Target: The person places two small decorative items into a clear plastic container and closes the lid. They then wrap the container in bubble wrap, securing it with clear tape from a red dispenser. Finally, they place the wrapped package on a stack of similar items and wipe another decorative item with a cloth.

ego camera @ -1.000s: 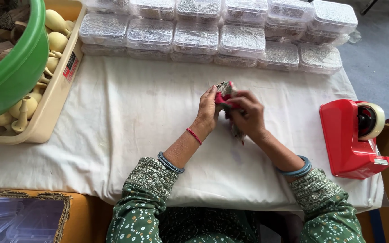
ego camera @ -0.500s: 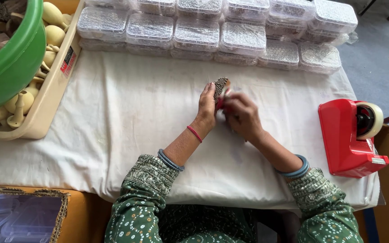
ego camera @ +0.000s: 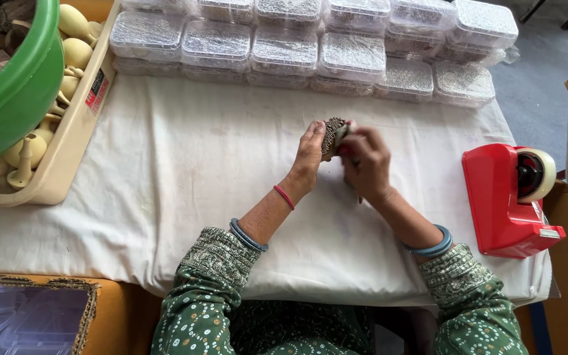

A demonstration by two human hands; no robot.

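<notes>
Nearest of all, 2 green patterned sleeves [ego camera: 212,296], with blue bangles at both wrists and a thin red thread on the left wrist. Close by the left sleeve, at the near left corner, a stack of clear plastic lids [ego camera: 14,322].

All places from here on told from the white cloth [ego camera: 165,197] spread over the table.

Above the middle of the white cloth, 2 hands close together. Left hand [ego camera: 310,154] curled round a small dark bumpy thing [ego camera: 331,135], fingers wrapped on its left side, holding it up off the cloth. Right hand [ego camera: 366,161] closed tight too, pressed against the right side of the same small dark bumpy thing, with a bit of red peeking out between the fingers. Cannot tell what the red bit is.

At the right edge of the white cloth, a red tape holder [ego camera: 504,204] with a roll of tape on it.

At the left edge, a cream tray [ego camera: 73,131] full of pale wooden knobs [ego camera: 73,52], with a big green tub [ego camera: 14,85] resting on top.

Along the far edge of the white cloth, rows of clear plastic boxes [ego camera: 284,49], stacked and packed with silvery stuff.
</notes>
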